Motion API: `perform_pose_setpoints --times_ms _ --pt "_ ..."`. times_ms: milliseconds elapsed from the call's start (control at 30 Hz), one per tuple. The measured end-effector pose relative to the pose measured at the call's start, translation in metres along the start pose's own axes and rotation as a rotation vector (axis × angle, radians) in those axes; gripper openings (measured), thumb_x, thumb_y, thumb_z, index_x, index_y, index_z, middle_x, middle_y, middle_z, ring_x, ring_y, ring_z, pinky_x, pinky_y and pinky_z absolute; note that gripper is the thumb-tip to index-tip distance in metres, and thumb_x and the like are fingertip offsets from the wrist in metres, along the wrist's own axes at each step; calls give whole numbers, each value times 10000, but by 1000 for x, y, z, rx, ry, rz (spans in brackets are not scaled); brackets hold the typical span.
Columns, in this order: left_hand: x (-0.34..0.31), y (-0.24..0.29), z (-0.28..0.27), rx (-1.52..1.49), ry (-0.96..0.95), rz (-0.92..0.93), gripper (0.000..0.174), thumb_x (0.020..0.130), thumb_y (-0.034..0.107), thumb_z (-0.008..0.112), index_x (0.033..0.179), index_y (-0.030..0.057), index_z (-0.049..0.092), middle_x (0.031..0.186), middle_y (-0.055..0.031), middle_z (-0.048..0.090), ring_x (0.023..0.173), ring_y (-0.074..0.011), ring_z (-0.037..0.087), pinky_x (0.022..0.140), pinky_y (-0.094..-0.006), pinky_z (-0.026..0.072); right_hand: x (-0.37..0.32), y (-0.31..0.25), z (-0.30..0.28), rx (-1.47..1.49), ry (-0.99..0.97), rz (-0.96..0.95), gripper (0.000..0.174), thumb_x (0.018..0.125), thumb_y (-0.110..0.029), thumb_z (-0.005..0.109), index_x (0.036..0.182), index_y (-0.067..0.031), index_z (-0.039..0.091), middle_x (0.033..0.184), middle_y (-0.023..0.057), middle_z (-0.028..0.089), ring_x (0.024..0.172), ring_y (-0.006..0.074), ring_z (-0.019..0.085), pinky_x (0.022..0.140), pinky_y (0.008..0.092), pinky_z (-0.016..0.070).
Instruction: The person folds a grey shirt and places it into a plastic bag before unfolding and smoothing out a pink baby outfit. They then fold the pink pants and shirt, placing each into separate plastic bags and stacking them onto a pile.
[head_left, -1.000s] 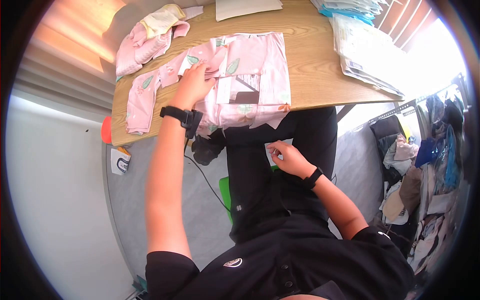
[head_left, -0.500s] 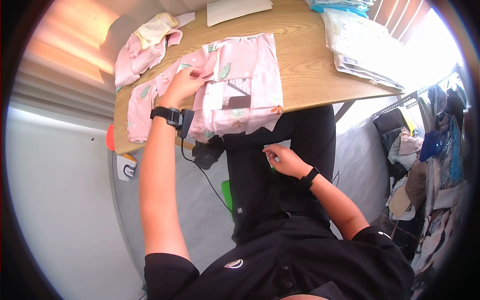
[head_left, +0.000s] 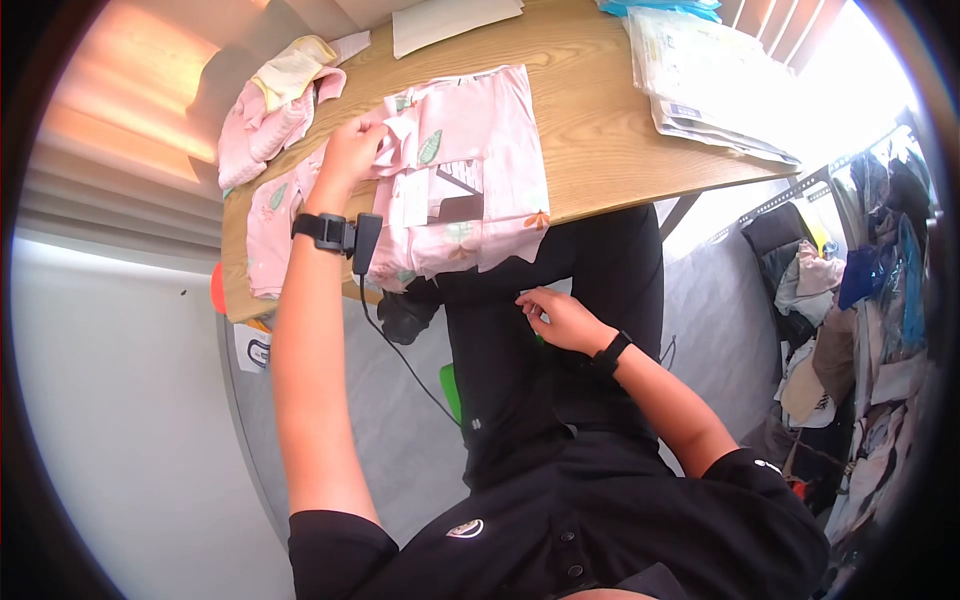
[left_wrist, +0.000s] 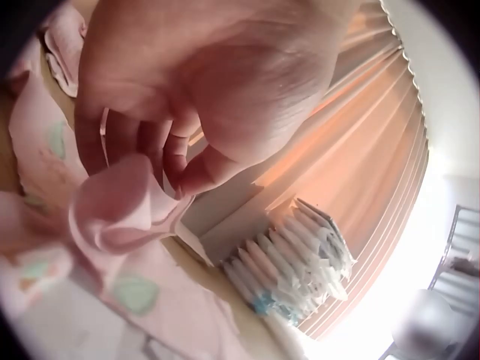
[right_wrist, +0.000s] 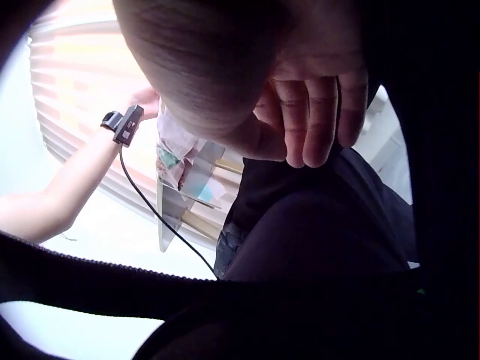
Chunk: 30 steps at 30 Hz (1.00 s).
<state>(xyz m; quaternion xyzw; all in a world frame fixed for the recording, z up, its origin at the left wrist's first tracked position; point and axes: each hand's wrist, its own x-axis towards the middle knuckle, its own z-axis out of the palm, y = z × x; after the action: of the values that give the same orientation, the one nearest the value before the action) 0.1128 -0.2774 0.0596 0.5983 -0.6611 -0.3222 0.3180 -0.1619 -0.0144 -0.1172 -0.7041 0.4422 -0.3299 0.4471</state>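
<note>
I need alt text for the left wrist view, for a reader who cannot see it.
A left hand pinches a raised fold of pink leaf-print cloth. Beyond it are a stack of plastic packets and a pleated, orange-tinted curtain.

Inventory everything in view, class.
leafy clothing: count unclear, pink, table front
printed card: one, white and dark, on leafy clothing
clothes pile: one, pink, table left
paper: some, white, table back
packets: several, whitish, table right
table: one, brown, centre
curtain: one, orange, beyond table
roundish object: one, red, table's left
obscured object: one, green, beside leg
heaped clothes: many, mixed, right
cable: one, black, left wrist
outfit: one, black, worn
wristbands: two, black, wrists
left hand: one, pinching leafy clothing
right hand: one, over lap
</note>
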Motion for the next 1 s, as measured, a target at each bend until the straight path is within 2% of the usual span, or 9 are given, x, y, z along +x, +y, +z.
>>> perform_pose_setpoints --times_ms 67,167,300,433,567,667,767,867,1000 --pt "-4 28 2 -191 -102 -104 211 943 197 606 1019 3 639 944 -95 699 843 -190 690 729 -288 535 0 0 1 5 -7 13 272 830 -25 592 1100 -8 626 969 145 659 898 304 658 784 384 537" --pt "-5 60 15 -399 -135 -122 184 961 216 602 1042 54 637 966 -38 681 859 -146 666 828 -289 530 0 0 1 12 -3 10 270 832 -29 592 1099 -6 626 981 146 663 903 306 660 792 381 539" --pt "1 74 34 -504 -233 -87 221 977 250 598 1081 57 622 1027 -57 687 882 -149 672 850 -296 536 0 0 1 7 -6 15 269 834 -33 592 1098 -5 627 987 149 667 908 305 664 796 379 541" --pt "6 72 39 -301 -231 -111 303 978 312 589 1073 26 622 1049 -80 710 930 -155 676 809 -284 525 -3 -2 -1 6 3 38 268 833 -33 593 1098 -5 629 985 149 669 910 305 665 796 381 541" --pt "1 64 38 -151 -175 -100 261 938 260 622 1034 19 658 1009 -89 710 925 -141 659 789 -276 509 -1 -1 -2 -14 -4 17 269 834 -33 594 1099 -7 630 984 148 671 911 305 665 797 386 540" --pt "3 47 30 -12 -158 -43 277 874 240 678 1017 4 673 1001 -105 703 926 -160 653 801 -303 513 0 -2 -2 5 -14 23 266 833 -32 594 1096 -8 630 980 149 671 908 307 665 797 388 540" --pt "7 21 29 180 -85 144 306 818 243 725 1003 3 682 987 -104 693 932 -191 652 825 -330 517 -1 -1 0 13 -18 18 261 834 -33 593 1091 -7 632 979 150 671 905 311 666 795 389 540" --pt "-12 34 37 253 -239 236 331 805 203 774 1051 7 670 990 -89 690 923 -202 649 829 -329 522 1 2 2 2 -21 11 257 836 -36 590 1089 -7 632 981 151 672 902 314 667 796 389 540" --pt "-26 35 47 564 -174 440 291 778 191 759 1008 25 693 977 -154 681 884 -262 658 812 -344 526 0 4 3 6 -15 10 257 837 -40 590 1089 -7 632 985 151 674 907 314 666 798 388 541"
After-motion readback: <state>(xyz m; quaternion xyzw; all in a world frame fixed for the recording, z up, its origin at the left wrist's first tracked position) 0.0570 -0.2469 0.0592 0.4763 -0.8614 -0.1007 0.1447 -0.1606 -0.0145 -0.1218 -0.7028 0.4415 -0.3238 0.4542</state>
